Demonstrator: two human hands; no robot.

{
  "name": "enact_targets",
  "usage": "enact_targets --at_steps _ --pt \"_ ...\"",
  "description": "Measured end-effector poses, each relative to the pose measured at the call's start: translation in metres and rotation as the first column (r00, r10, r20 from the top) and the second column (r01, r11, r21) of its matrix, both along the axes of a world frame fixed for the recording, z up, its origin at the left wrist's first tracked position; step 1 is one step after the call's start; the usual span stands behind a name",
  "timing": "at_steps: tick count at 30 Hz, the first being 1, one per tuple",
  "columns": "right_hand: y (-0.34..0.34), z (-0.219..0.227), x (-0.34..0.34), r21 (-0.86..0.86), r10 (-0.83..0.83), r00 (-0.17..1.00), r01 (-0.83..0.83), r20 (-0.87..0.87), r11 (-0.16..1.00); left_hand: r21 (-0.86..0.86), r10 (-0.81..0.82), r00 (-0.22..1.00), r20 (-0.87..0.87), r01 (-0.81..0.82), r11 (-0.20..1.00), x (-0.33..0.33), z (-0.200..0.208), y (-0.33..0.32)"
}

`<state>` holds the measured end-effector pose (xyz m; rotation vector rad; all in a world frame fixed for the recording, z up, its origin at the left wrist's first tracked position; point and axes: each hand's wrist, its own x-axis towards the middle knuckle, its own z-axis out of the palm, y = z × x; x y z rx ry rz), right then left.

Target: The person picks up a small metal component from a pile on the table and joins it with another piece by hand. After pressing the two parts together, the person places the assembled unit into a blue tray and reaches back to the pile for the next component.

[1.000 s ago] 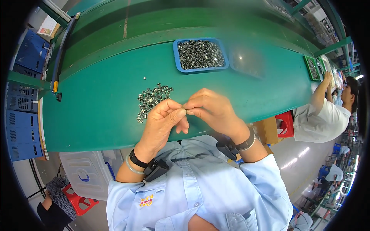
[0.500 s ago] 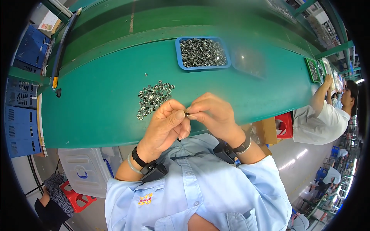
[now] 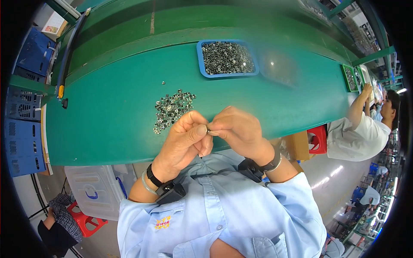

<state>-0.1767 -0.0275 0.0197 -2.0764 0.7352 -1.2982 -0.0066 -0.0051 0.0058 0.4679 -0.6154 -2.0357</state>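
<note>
Over the near edge of the green table (image 3: 107, 116), my two hands meet fingertip to fingertip. Between them is a small dark metal part (image 3: 208, 130), mostly covered by the fingers, so its exact kind cannot be made out. My left hand (image 3: 185, 139) pinches it from the left with thumb and forefinger. From the other side, my right hand (image 3: 238, 129) grips it with closed fingertips. Just beyond my left hand lies a loose pile of small shiny metal parts (image 3: 174, 109). One single part (image 3: 163, 82) sits apart from the pile.
A blue tray (image 3: 229, 75) full of similar metal parts stands at the back of the table. A green tray (image 3: 349, 78) lies far right, near a co-worker (image 3: 357, 133). Below the table edge are a clear lidded box (image 3: 92, 185) and a cardboard box (image 3: 297, 145).
My right hand's fingers have shifted slightly and closed in more over the small part. My left hand stays nearly still, and the pile and tray look the same.
</note>
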Motion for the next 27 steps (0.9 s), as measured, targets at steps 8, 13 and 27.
enact_targets --at_steps 8,13,27 --pt "-0.001 -0.004 -0.002 0.000 0.001 0.999 -0.001 -0.040 1.000 0.006 -0.063 0.980 0.189 0.063 0.998 0.009 0.007 -0.007" --pt "0.003 -0.005 0.003 0.171 -0.039 0.998 0.029 0.057 0.985 0.046 -0.029 0.997 0.067 0.026 0.999 0.007 0.010 -0.003" --pt "0.002 -0.011 -0.001 0.244 -0.018 0.993 -0.011 0.119 0.970 0.047 -0.061 0.990 0.126 0.055 0.997 0.003 0.009 -0.007"
